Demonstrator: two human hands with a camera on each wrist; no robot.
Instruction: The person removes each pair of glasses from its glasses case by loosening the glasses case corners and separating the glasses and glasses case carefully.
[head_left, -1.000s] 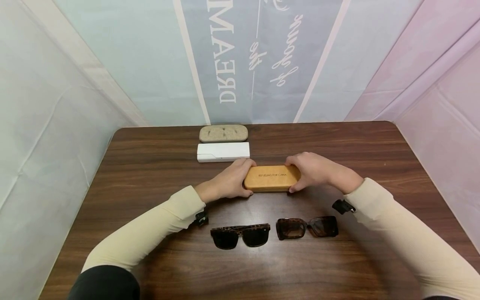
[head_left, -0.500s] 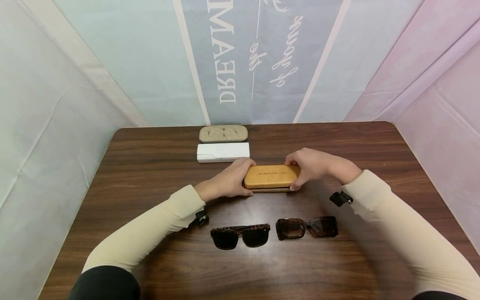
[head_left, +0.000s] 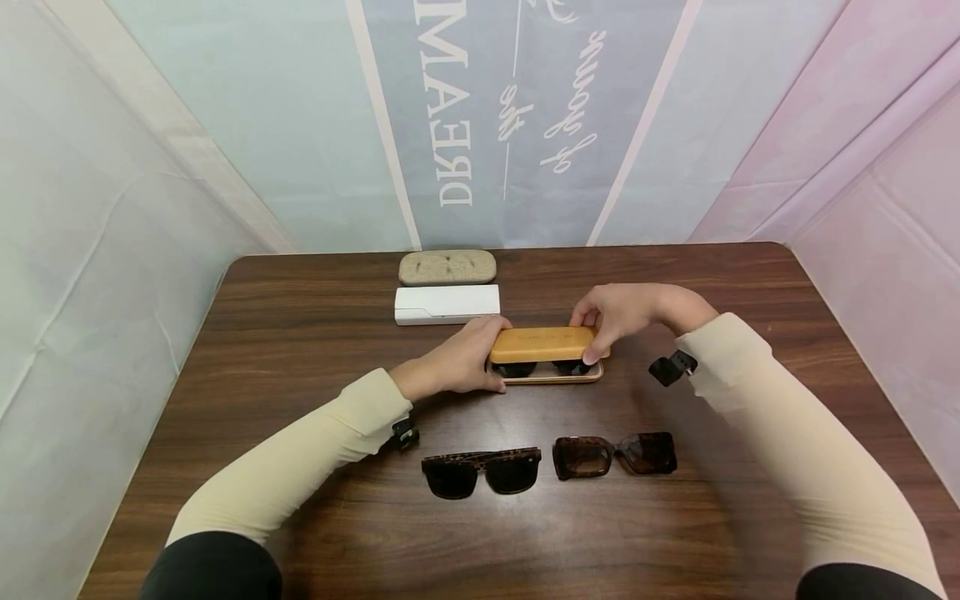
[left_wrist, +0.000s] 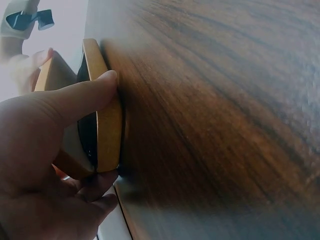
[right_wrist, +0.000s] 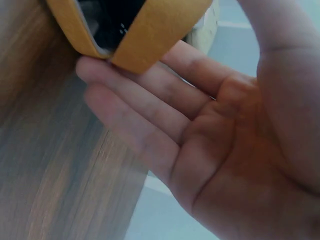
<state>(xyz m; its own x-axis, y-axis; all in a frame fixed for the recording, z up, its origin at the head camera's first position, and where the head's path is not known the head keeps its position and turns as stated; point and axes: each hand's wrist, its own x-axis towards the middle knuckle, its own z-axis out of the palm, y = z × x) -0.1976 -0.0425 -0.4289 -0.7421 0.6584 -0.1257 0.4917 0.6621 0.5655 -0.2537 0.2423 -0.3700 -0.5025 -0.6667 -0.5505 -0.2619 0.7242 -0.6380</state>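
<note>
A mustard-yellow glasses case [head_left: 543,343] lies on the table with its lid partly raised. Dark sunglasses [head_left: 513,369] show inside, partly hidden under the lid. My left hand [head_left: 468,358] grips the left end of the case; in the left wrist view its thumb presses along the base [left_wrist: 109,135]. At the right end, my right hand [head_left: 622,317] holds the lid between thumb and fingers. The right wrist view has the fingers [right_wrist: 145,107] behind the hinge side, near where lid [right_wrist: 165,30] and base meet.
Behind the case stand a white glasses case [head_left: 446,305] and a beige fabric-like one [head_left: 447,267]. Closer to me lie dark sunglasses [head_left: 450,479] and a brown tortoiseshell pair [head_left: 648,454], side by side on the wooden table [head_left: 480,550]. Fabric walls surround the table.
The case's lid has swung up and back from fully closed, baring the sunglasses inside. My right hand has risen away from me with it; the left hand has stayed in place.
</note>
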